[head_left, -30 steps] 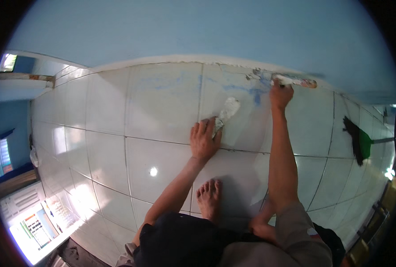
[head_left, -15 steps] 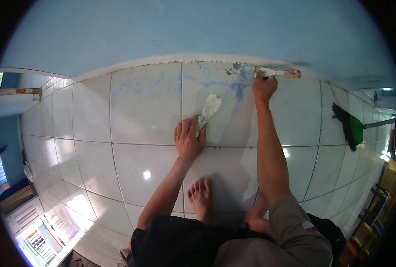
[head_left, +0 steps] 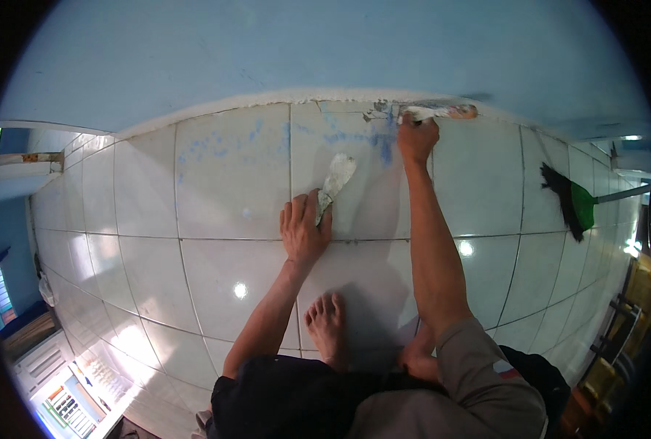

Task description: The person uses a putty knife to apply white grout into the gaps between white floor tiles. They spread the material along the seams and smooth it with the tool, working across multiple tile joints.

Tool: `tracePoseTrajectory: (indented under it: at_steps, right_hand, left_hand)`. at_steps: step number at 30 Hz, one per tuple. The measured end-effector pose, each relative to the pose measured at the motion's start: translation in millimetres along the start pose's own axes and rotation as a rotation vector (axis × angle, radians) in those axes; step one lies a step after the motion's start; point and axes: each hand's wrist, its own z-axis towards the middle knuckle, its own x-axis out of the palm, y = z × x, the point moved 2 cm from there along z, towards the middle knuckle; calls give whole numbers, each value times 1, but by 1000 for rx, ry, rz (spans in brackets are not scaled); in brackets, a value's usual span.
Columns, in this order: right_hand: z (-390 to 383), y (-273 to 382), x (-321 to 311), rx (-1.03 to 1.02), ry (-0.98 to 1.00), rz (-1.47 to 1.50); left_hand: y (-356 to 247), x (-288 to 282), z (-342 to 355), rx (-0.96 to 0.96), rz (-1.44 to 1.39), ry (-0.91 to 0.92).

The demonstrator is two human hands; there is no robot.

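Observation:
On the tiled floor rests my left hand (head_left: 305, 233), its fingers spread out and a putty knife (head_left: 337, 179) gripped between thumb and forefinger. White residue coats the knife's broad blade, which points away from me. My right arm reaches to the base of the wall, where my right hand (head_left: 418, 137) is closed around a white-smeared scraper (head_left: 442, 112). The scraper's handle end points right, along the wall; its working edge is hard to make out. Blue paint marks (head_left: 385, 148) and a chipped grey patch (head_left: 376, 110) lie just left of that hand.
A pale blue wall (head_left: 303, 51) with a rough white strip (head_left: 267, 97) at its foot runs across the far side. To the right lies a green broom head (head_left: 581, 205) with dark bristles. My bare foot (head_left: 327, 325) stands between my arms.
My right hand and its scraper have shifted a little to the left along the wall's foot. My left hand stays on the same tile, and the whole view has moved slightly.

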Motion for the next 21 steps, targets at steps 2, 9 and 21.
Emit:
tracePoseTrajectory:
  at_steps: [2, 9, 21]
  right_hand:
    - [-1, -6, 0, -68, -16, -87]
    - [9, -21, -15, 7, -119, -14]
    - [5, -7, -21, 2, -50, 118]
  left_hand:
    - [1, 1, -4, 0, -1, 12]
    - [1, -1, 0, 9, 28, -4]
    - [2, -2, -2, 22, 50, -35]
